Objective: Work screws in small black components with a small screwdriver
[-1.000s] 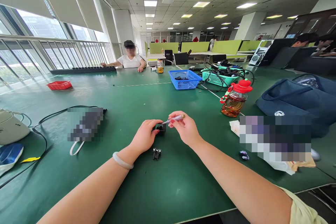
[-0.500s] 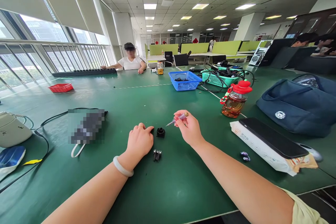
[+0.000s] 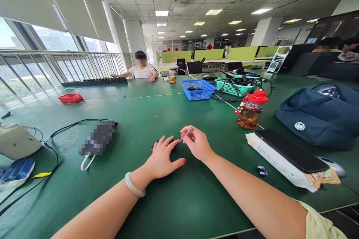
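My right hand (image 3: 198,144) is closed round a small screwdriver (image 3: 189,133) with a see-through purplish handle, its shaft pointing down and left. The tip is hidden at the fingertips of my left hand (image 3: 162,161). That hand lies palm down with its fingers spread and thumb stretched to the right. Under and beyond its fingers, bits of a black part (image 3: 153,145) show at the left. The rest of the black pieces are covered by the left hand, so I cannot tell whether it touches them.
On the green table (image 3: 134,112) stand a blue basket (image 3: 198,94), a green basket of cables (image 3: 234,88) and a red-lidded bottle (image 3: 249,114). A phone (image 3: 291,151) rests on a white pack at the right. Across the table sits a person (image 3: 141,70).
My left hand has opened from a pointing shape and moved right over the black pieces. My right hand has shifted slightly left and down with the screwdriver, closer to the left fingers.
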